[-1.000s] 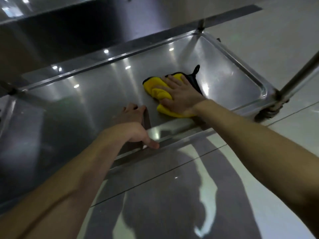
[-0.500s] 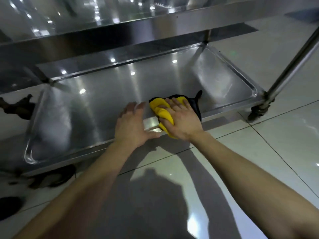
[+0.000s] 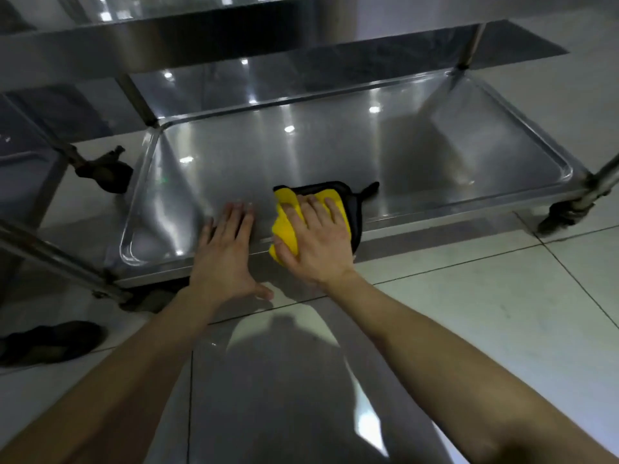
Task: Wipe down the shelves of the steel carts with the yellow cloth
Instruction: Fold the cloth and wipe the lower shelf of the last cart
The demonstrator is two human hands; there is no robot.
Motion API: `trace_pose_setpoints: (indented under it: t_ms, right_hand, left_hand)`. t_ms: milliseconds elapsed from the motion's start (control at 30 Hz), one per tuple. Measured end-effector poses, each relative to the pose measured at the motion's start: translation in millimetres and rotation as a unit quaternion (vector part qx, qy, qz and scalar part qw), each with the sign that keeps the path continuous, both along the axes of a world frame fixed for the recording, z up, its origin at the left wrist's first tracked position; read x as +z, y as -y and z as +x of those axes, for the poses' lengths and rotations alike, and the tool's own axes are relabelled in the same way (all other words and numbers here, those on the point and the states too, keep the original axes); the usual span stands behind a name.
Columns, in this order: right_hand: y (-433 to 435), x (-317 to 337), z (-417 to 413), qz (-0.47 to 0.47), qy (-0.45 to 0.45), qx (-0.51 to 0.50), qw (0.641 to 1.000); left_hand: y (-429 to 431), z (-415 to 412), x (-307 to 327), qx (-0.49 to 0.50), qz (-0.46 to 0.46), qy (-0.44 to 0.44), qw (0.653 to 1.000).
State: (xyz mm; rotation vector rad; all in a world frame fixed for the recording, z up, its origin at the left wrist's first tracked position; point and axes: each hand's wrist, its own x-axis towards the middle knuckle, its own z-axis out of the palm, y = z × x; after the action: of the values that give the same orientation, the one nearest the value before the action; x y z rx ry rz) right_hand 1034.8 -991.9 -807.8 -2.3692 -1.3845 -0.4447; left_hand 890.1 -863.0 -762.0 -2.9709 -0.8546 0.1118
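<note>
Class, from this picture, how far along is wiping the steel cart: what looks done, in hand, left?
Done: the shiny steel bottom shelf shows no visible dirt. In hand: the right hand presses the folded yellow cloth onto its near rim; the left hand rests flat beside it. Left: likely the steel upper shelf, barely in view.

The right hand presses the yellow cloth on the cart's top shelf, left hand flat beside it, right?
Not quite. The head view shows the right hand pressing the yellow cloth on the cart's bottom shelf, not the top one. The left hand does lie flat beside it.
</note>
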Motion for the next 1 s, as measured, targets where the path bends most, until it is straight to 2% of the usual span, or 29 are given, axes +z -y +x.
trace_pose_setpoints:
  t_ms: [67, 167, 267, 367, 467, 600, 700, 867, 1000]
  right_hand:
    - [-9.5, 0.3, -11.0, -0.027, 0.023, 0.069, 0.997]
    - [21.7, -2.0, 22.7, -0.075, 0.092, 0.133, 0.984]
    - [86.7, -5.0, 92.1, -0.097, 0.149, 0.109, 0.978]
    - [145.0, -1.4, 152.7, -0.073, 0.126, 0.072, 0.987]
    - [158.8, 3.0, 175.8, -0.078, 0.063, 0.041, 0.994]
    - [124.6, 23.9, 196.0, -0.134, -0.076, -0.022, 0.988]
    - [86.6, 37.0, 224.4, -0.167, -0.142, -0.048, 0.974]
    - [-6.9, 35.8, 264.3, -0.158, -0.164, -0.087, 0.97]
    - [-97.1, 39.7, 272.2, -0.182, -0.165, -0.067, 0.967]
  left_hand:
    - [1.4, -0.9, -1.2, 0.003, 0.005, 0.008, 1.0]
    - [1.8, -0.6, -3.5, 0.001, 0.017, 0.014, 1.0]
    - [1.0, -0.2, -5.7, 0.005, 0.028, 0.01, 1.0]
    - [2.4, 1.6, -7.1, 0.003, 0.035, 0.007, 0.999]
    - [3.9, 3.9, -9.7, 0.004, 0.04, 0.011, 0.999]
    - [2.3, 7.0, -12.9, 0.009, 0.046, 0.016, 0.999]
    - [1.8, 10.5, -12.8, 0.012, 0.046, 0.019, 0.999]
    - [2.3, 11.2, -13.9, 0.009, 0.044, 0.032, 0.998]
    - [1.7, 11.7, -14.6, 0.013, 0.042, 0.016, 0.999]
